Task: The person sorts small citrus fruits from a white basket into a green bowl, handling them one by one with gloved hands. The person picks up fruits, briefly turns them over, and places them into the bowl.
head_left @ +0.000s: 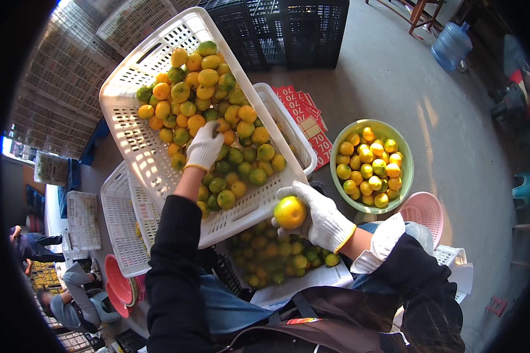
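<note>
My left hand, in a white knit glove, reaches into a large white plastic crate and rests on yellow and green citrus fruit; its fingertips are partly hidden, so I cannot tell whether it grips one. My right hand, gloved alike, holds one yellow-orange citrus fruit just outside the crate's near right corner. More citrus fruit lies below the crate, in front of my lap, beside a sheet of printed paper.
A green basin of citrus stands right, with a pink basket beside it. Red printed cards lie on the floor. Black crates stand behind, white crates at left. Two people are at the far left. A blue water bottle stands upper right.
</note>
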### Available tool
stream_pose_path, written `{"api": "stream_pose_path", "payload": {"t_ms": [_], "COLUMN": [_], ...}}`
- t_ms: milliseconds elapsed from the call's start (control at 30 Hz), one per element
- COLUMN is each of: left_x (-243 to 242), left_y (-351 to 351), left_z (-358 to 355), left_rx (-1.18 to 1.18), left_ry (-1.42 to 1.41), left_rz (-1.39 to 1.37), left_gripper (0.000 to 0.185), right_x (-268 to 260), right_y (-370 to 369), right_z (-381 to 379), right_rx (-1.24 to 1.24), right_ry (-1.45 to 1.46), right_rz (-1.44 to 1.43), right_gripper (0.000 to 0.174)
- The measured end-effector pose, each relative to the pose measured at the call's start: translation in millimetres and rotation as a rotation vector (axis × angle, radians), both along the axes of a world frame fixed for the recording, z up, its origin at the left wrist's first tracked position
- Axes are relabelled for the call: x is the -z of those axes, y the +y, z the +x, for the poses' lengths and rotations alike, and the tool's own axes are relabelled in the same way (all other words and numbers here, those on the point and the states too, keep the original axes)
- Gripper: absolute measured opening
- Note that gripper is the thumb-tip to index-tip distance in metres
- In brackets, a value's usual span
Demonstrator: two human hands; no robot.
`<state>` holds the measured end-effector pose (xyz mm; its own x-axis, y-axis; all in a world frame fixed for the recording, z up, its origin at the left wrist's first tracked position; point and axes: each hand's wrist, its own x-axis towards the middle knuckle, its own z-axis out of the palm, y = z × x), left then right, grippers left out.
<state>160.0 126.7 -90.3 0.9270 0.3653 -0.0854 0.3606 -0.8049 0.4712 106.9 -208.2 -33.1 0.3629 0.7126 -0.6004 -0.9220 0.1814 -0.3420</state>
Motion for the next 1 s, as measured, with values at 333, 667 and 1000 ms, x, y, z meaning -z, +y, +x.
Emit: {"api": "stream_pose_path", "payload": {"t_ms": [333,667,1000], "left_x": [31,-32,-62], "left_y": [-46,-100,-119], "left_z": [70,-76,-143], "left_rx": [-0.09,0.354,-0.055], "left_ry": [0.215,-0.548,-0.243], "left_rz": [0.219,-0.019,-0.954], "left_gripper": [0.079,0.074,0.08], "right_x": [17,10,-10], "right_y": [2,13,10], "right_z": [2,-4,-2], "right_rx": [-0.316,-0.113,0.147], "right_ry": [-0.96,-0.922,-1.036], "right_rz": [-0.228,-0.424,-0.355], "right_gripper": [0.041,0.076,0.069]}}
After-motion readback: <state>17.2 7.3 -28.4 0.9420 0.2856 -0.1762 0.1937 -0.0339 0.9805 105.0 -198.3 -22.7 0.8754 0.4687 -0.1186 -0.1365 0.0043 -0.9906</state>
